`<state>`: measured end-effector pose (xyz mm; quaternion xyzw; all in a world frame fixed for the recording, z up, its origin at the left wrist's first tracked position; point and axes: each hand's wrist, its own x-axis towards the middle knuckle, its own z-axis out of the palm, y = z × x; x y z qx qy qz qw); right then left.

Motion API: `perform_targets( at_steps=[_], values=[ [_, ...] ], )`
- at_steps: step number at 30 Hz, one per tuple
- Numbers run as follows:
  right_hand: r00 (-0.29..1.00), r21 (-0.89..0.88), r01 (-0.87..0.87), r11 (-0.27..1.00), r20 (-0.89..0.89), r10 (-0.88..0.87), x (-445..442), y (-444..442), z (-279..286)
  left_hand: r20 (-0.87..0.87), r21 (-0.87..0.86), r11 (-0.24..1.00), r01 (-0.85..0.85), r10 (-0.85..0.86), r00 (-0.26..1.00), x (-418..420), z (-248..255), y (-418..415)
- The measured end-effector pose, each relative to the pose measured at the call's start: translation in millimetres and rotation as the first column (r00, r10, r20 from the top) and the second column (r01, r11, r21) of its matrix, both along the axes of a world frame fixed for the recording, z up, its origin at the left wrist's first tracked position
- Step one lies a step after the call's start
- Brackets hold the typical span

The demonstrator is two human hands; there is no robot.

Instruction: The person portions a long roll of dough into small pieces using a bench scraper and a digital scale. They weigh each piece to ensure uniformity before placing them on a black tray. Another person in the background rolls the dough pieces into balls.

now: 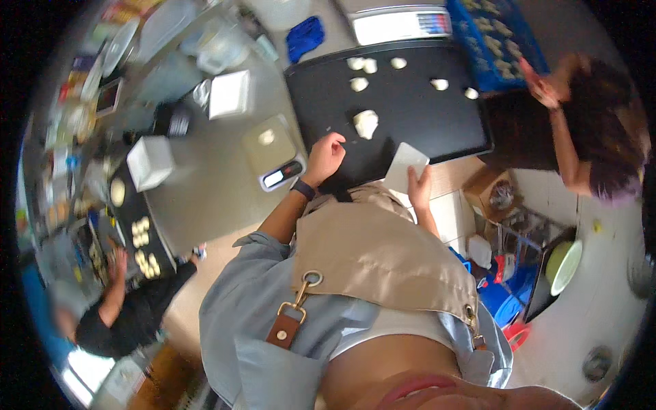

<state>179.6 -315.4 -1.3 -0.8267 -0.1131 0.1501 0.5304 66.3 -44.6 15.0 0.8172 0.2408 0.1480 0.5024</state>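
My right hand (420, 187) holds a flat, pale dough scraper (406, 166) at the front edge of a black tray (425, 120). Over the tray's left front part is my left hand (328, 158), its fingers curled and a dark band on the wrist. What those fingers may enclose is hidden. A larger lump of white dough (366, 124) lies just beyond my hands, touching neither. Several small dough pieces, among them one piece (359, 84), are scattered farther back on the tray. Left of my left hand, a digital scale (277, 154) carries another dough piece (266, 137).
A blue crate (499, 43) of pale pieces stands at the back right, beside a person (605, 123). Another person (133, 312) works at the left by a dark tray (125, 220) of dough pieces. A white box (150, 163) and a blue cloth (305, 38) rest on the worktop (205, 179).
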Motion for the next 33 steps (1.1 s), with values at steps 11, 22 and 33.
perform_targets(
  at_steps=[11, 22, 33],
  values=[
    [0.912, -0.023, -0.409, 0.912, 0.016, 0.409, 18.4, 96.7, 19.7, 0.063, 0.461, 0.687, -0.561, 0.606, 0.793, -110.0, 25.5, 64.9],
    [0.755, -0.511, -0.508, 0.694, 0.123, 0.644, 6.1, 136.0, 54.9, 0.043, 0.300, 0.944, -0.137, 0.129, 0.991, -19.6, 18.9, 57.3],
    [0.652, -0.773, -0.493, 0.401, -0.023, 0.757, -9.5, 170.3, 66.3, -0.037, 0.273, 0.959, -0.074, 0.087, 0.995, 4.5, -22.7, 13.7]
  ],
)
